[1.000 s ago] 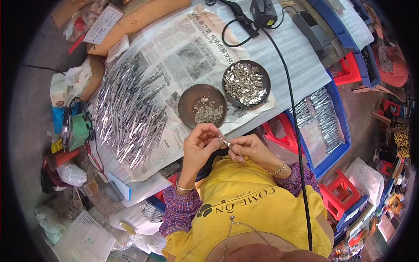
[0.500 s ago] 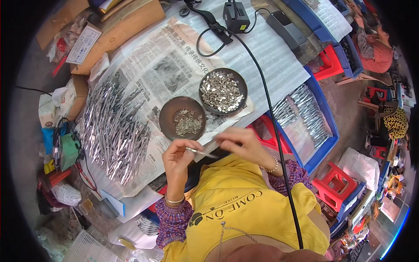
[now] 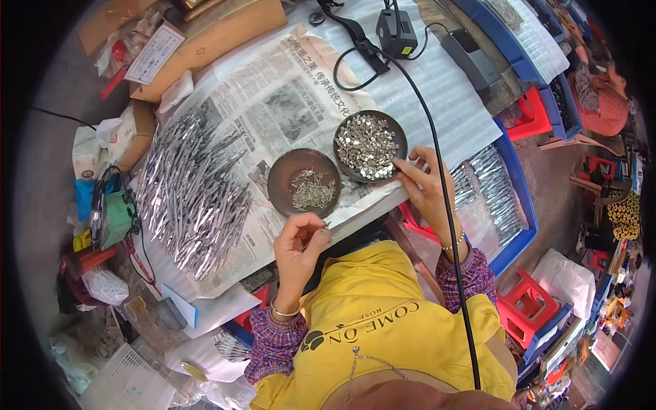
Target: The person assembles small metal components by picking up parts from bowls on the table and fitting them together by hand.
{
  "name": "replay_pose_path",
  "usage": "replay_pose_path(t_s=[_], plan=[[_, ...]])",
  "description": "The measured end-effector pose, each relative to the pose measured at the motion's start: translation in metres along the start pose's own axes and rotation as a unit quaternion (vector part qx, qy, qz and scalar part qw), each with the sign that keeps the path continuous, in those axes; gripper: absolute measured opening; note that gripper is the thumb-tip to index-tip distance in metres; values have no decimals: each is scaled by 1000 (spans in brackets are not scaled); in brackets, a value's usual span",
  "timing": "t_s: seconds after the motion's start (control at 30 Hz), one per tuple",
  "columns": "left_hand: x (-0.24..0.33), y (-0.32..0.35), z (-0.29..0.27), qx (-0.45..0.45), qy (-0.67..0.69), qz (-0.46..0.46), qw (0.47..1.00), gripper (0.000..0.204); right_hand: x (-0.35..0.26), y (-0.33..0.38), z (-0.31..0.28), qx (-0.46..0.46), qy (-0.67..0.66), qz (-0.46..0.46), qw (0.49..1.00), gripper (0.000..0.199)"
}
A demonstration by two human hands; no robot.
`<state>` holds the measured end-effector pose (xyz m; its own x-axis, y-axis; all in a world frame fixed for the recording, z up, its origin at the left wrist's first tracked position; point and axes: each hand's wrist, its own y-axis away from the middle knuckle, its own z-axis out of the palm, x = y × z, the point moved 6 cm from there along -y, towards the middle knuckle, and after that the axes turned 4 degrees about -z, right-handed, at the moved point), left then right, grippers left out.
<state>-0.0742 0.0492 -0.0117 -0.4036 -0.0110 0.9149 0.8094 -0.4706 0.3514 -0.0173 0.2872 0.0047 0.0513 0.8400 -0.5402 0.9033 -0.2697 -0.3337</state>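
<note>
Just in front of the dish of pins, my left hand (image 3: 298,247) is closed in a pinch, and a tiny dark bit shows at its fingertips, too small to name. My right hand (image 3: 429,183) reaches the right rim of the dish of discs, thumb and forefinger drawn together there; what lies between them is hidden. Small shiny silver discs (image 3: 367,145) fill this round dark dish (image 3: 401,131). To its left, a brown dish (image 3: 279,179) holds a heap of thin metal pins (image 3: 314,189). A big pile of slim silvery metal strips (image 3: 195,195) spreads over the newspaper (image 3: 273,82) on the left.
A black cable (image 3: 437,130) hangs across the view past my right arm. A blue tray (image 3: 523,236) with more silvery strips stands at the right. Red stools (image 3: 526,307) are beside me. A wooden box (image 3: 212,41) and a black device (image 3: 396,31) sit at the back.
My right hand has moved away from the left hand to the dish of discs. The slim silvery piece seen at my left fingertips now barely shows. The whole view has shifted slightly.
</note>
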Motion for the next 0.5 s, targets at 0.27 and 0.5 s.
replay_pose_path(t_s=[0.27, 0.5], plan=[[-7, 0, 4, -16, -54, 11, 998, 14, 0, -4, -2, -6, -21, -33, 999, 25], [-6, 2, 4, -17, -61, 11, 998, 13, 10, -6, 1, -22, -81, -22, 996, 23]])
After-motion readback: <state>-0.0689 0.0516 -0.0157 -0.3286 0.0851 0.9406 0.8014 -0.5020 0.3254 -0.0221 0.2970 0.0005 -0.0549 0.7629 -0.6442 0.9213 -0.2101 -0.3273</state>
